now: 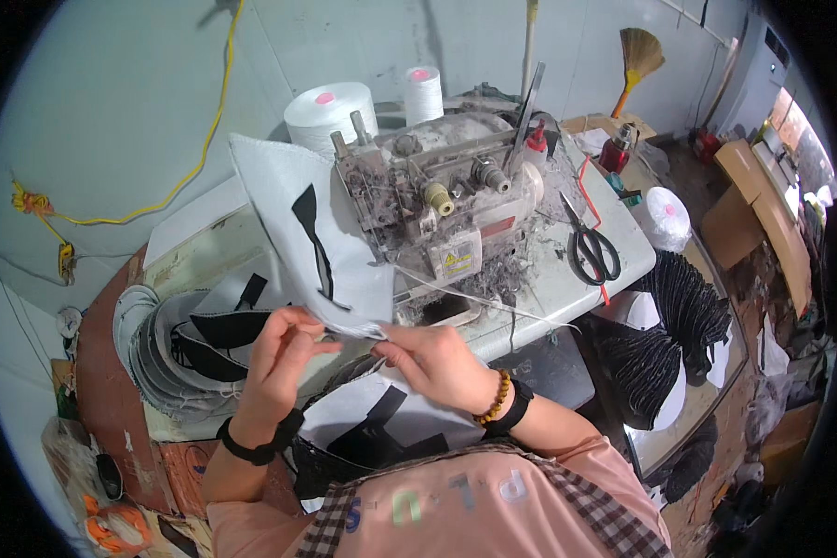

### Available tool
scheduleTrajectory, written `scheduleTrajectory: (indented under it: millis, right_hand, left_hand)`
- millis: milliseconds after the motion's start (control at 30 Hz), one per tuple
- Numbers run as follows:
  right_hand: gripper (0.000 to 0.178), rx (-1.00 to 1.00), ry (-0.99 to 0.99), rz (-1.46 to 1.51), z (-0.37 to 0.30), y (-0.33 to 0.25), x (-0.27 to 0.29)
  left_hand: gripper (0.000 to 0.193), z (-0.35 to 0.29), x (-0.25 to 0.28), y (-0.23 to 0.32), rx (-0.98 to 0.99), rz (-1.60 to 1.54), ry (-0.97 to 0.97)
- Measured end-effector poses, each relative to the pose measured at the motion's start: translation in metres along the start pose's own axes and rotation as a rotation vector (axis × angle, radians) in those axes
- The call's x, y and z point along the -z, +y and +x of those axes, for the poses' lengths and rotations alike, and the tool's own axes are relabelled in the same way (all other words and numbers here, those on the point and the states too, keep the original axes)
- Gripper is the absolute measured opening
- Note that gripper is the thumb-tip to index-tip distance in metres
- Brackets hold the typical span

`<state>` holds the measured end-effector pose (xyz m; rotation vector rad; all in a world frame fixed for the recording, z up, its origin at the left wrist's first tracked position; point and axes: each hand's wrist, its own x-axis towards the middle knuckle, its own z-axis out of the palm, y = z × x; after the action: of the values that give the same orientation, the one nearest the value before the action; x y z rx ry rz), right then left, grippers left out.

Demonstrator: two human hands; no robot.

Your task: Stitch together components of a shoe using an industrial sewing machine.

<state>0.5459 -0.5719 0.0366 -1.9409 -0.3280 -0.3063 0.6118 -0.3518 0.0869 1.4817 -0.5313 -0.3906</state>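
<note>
A white fabric panel with a narrow black strip stands up on the left side of a lint-covered overlock sewing machine. Its lower edge comes down toward me. At that edge my right hand pinches the fabric between thumb and fingers. My left hand is closed at the panel's lower left corner, fingers curled; the exact grip is partly hidden. Below my hands, a white and black fabric piece lies over my lap. A stack of similar grey-white pieces rests on the table to the left.
Black-handled scissors lie on the table right of the machine. White thread cones stand behind it. Bundled black and white pieces and another wrapped cone sit at the right. Yellow cord hangs along the wall.
</note>
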Motion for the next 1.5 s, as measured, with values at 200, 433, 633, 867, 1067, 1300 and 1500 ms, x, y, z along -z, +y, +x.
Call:
scheduleTrajectory:
  millis: [200,433,633,867,1067,1300,1500]
  right_hand:
    - [0.045,0.218,0.156,-0.194,0.009,0.028,0.004]
    - [0.047,0.330,0.135,-0.377,0.006,0.040,0.006]
    - [0.047,0.323,0.155,-0.425,0.016,0.036,0.003]
    - [0.041,0.259,0.125,-0.502,0.031,0.031,0.007]
    - [0.019,0.052,0.216,-0.134,0.017,0.032,0.010]
    - [0.033,0.194,-0.196,-0.381,-0.019,0.023,-0.008]
    - [0.026,0.257,-0.129,-0.268,-0.030,0.035,-0.005]
  left_hand:
    - [0.046,0.020,0.005,-0.015,0.282,-0.716,-0.062]
    - [0.045,0.049,0.031,-0.024,0.045,-0.134,0.284]
    - [0.037,0.072,0.063,-0.030,-0.013,-0.394,0.257]
    - [0.021,0.022,0.086,-0.013,0.264,-0.280,0.294]
    - [0.021,-0.020,0.010,-0.009,0.375,0.032,0.134]
    - [0.021,0.050,0.013,-0.039,-0.299,0.758,0.192]
    - [0.047,0.095,0.082,-0.088,-0.071,0.651,0.640]
